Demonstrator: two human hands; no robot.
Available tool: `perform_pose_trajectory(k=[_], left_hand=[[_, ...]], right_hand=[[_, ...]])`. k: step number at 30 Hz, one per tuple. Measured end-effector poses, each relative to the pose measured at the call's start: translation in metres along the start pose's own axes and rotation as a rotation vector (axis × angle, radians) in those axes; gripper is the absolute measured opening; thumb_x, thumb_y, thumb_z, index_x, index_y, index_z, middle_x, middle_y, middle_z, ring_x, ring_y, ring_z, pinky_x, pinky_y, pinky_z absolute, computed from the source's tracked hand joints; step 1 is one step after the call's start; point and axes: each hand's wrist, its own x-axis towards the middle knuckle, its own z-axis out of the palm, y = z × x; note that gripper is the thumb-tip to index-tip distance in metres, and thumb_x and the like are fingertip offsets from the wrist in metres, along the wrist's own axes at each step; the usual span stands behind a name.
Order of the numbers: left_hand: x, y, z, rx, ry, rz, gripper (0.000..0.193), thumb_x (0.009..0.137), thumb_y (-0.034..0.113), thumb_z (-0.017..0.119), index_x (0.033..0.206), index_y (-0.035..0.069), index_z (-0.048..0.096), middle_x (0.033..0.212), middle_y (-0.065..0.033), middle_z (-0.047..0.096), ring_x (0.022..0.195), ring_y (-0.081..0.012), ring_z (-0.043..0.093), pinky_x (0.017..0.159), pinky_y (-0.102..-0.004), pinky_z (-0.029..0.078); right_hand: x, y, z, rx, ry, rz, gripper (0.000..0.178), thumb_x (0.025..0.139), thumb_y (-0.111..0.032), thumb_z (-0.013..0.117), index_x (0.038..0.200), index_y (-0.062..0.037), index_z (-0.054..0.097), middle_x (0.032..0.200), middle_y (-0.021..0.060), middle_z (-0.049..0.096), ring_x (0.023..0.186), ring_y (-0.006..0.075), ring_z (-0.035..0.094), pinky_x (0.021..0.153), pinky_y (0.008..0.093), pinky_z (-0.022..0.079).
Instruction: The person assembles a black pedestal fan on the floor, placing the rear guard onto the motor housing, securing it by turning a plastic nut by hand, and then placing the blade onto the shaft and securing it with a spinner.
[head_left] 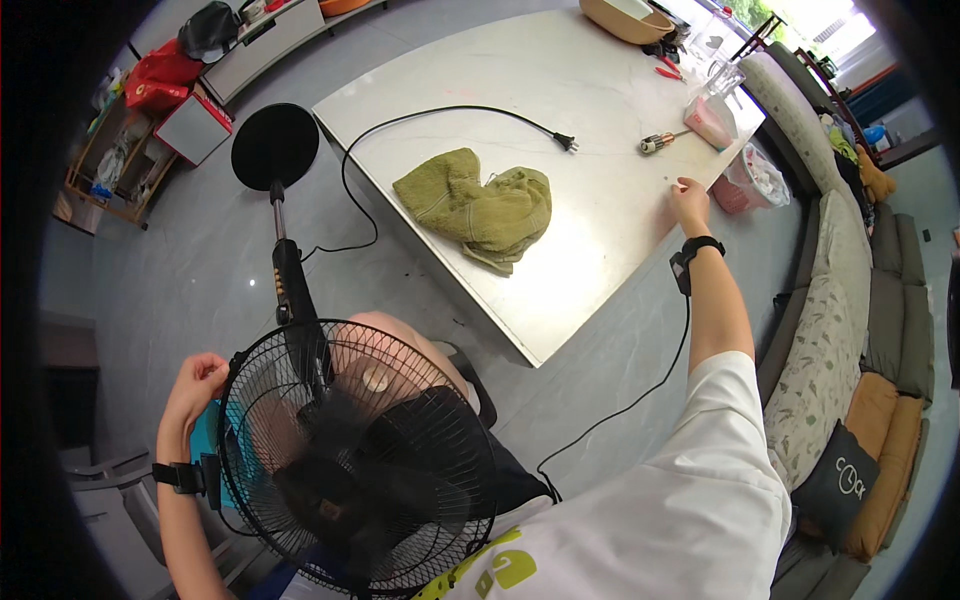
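A black stand fan (pixel 245 440) leans across my lap, its wire cage toward me and its blades showing dark and blurred behind the wires. My left hand (pixel 197 383) is beside the cage's left rim with curled fingers; whether they grip the rim or something small is unclear. At the right edge of the white table, my right hand (pixel 690 203) has its fingers drawn together close to the tabletop. What they hold, if anything, is hidden. A tiny speck-like piece (pixel 667 179) lies next to the fingertips. Farther off on the table is a screwdriver (pixel 657 143) with a thick handle.
The fan's round base (pixel 275 147) points away, left of the white table (pixel 590 260). A green towel (pixel 480 205) and the power plug (pixel 566 141) lie on the table. Beyond are a pink-and-clear container (pixel 711 120), red-handled pliers (pixel 670 69), a lined bin (pixel 750 183) and sofa (pixel 835 300).
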Motion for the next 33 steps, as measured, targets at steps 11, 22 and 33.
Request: perform_pose_trajectory(k=[11, 22, 33], left_hand=[[0.004, 0.018, 0.011, 0.013, -0.01, -0.043, 0.014, 0.094, 0.012, 0.059, 0.082, 0.005, 0.058, 0.066, 0.0066, 0.047, 0.058, -0.0041, 0.039, 0.053, -0.0218, 0.031], [0.007, -0.01, -0.001, 0.048, 0.01, 0.05, 0.018, 0.092, 0.023, 0.064, 0.084, 0.007, 0.064, 0.072, 0.0059, 0.052, 0.066, -0.006, 0.045, 0.059, -0.0234, 0.039], [0.008, -0.022, 0.001, -0.011, 0.03, 0.149, 0.02, 0.091, 0.019, 0.064, 0.09, 0.0, 0.068, 0.072, 0.0, 0.059, 0.065, -0.0092, 0.051, 0.059, -0.0265, 0.044]], right_hand=[[0.017, -0.009, 0.012, -0.122, 0.058, 0.076, 0.027, 0.083, -0.031, 0.064, 0.103, -0.0155, 0.073, 0.103, 0.0132, 0.07, 0.098, 0.0307, 0.066, 0.086, 0.0408, 0.052], [-0.006, -0.09, -0.006, -0.019, 0.063, -0.675, 0.022, 0.082, -0.022, 0.069, 0.088, -0.0008, 0.072, 0.083, 0.0172, 0.07, 0.074, 0.03, 0.067, 0.069, 0.0398, 0.052], [-0.375, -0.485, -0.05, 0.189, -1.456, -1.176, 0.023, 0.091, -0.025, 0.061, 0.099, -0.0033, 0.06, 0.096, 0.0053, 0.068, 0.09, 0.0122, 0.065, 0.072, 0.0252, 0.051]])
